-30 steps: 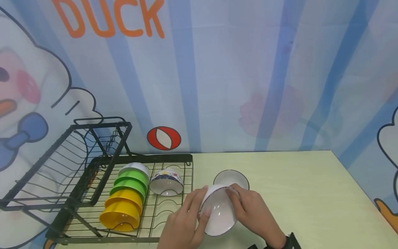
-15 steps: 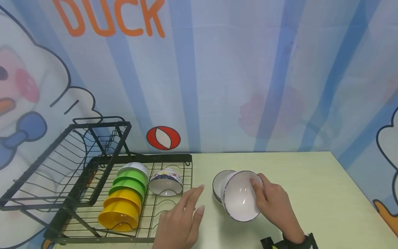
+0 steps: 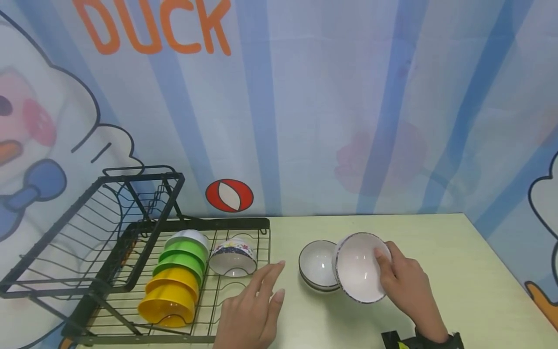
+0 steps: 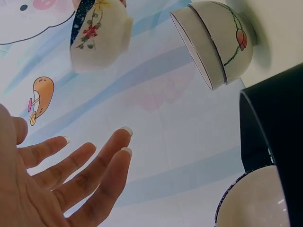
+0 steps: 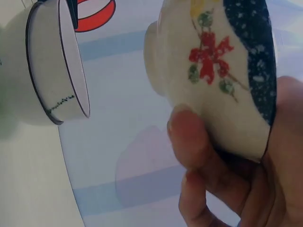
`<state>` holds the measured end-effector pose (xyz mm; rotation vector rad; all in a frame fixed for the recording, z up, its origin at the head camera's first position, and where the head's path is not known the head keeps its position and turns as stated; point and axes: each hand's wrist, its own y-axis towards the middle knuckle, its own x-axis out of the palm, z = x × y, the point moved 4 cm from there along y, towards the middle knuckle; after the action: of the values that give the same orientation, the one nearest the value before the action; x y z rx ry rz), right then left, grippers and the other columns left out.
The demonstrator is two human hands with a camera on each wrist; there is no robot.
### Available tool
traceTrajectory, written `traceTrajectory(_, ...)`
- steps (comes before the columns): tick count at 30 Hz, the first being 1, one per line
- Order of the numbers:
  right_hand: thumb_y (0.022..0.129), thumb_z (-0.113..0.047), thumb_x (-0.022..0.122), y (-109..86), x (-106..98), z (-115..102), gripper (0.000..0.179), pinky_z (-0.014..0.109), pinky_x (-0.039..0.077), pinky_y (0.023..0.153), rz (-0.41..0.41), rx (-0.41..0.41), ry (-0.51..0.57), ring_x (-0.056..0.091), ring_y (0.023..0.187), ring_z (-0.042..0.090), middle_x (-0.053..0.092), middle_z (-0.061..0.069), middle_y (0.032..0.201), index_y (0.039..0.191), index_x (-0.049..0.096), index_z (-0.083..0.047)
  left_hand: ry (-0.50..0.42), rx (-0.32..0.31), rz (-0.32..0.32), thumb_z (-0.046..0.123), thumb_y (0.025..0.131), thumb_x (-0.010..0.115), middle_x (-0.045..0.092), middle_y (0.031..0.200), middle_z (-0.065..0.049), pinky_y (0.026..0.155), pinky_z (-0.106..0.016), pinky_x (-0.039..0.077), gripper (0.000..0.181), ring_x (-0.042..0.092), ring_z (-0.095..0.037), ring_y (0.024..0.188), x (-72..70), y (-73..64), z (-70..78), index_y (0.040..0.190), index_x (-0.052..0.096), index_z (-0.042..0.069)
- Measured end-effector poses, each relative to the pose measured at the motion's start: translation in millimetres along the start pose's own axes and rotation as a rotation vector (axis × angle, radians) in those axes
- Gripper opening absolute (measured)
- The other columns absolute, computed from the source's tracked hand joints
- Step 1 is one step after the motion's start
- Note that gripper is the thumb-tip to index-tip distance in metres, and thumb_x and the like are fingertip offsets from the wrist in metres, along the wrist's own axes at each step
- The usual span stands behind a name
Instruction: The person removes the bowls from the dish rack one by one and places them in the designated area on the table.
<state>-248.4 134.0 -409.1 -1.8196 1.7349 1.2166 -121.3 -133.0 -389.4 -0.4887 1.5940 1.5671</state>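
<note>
My right hand (image 3: 407,286) grips a white bowl (image 3: 361,269) by its right side, thumb inside and fingers beneath. In the right wrist view the held bowl (image 5: 213,71) shows a red flower and a speckled dark-blue band at its rim. Just left of it, a stack of two white bowls (image 3: 316,264) stands on the table; the left wrist view shows a green vine and a pink bud on the stacked bowls (image 4: 232,45). My left hand (image 3: 250,308) holds nothing, its fingers extended over the right front of the black dish rack (image 3: 231,223).
In the rack, a row of nested bowls leans together: yellow bowls (image 3: 167,303), green bowls (image 3: 185,249) and a white one (image 3: 188,236). A flowered bowl (image 3: 233,259) sits tilted beside them. The rack's raised upper basket (image 3: 87,218) stands at left. A printed cloth backdrop (image 3: 305,106) rises behind the table.
My left hand has let go of the flowered bowl and drawn back left. My right hand has carried the bowl up and to the right, uncovering the two stacked bowls.
</note>
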Motion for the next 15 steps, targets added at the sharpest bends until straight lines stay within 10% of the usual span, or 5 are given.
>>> traceTrajectory(8,0.106,-0.029,0.036,1.2,-5,14,0.042,0.033,0.041,0.045,-0.043,0.164,0.006,0.059,0.059,0.023,0.069,0.028,0.086,0.123,0.052,0.006,0.010,-0.012,-0.008,0.031,0.099,0.055,0.066,0.125,0.002,0.040,-0.008,0.022,0.045,0.052,-0.004,0.056,1.0,1.0,-1.0,0.142,0.052,0.020)
traceTrajectory(15,0.107,-0.031,0.029,1.4,-9,22,0.049,0.033,0.042,0.044,-0.080,0.271,0.043,0.060,0.057,0.021,0.070,0.022,0.078,0.128,0.047,0.009,0.049,-0.009,0.003,0.036,0.099,0.055,0.068,0.120,0.003,0.047,-0.018,0.048,0.046,0.069,-0.011,0.087,4.8,0.4,-2.1,0.143,0.051,0.022)
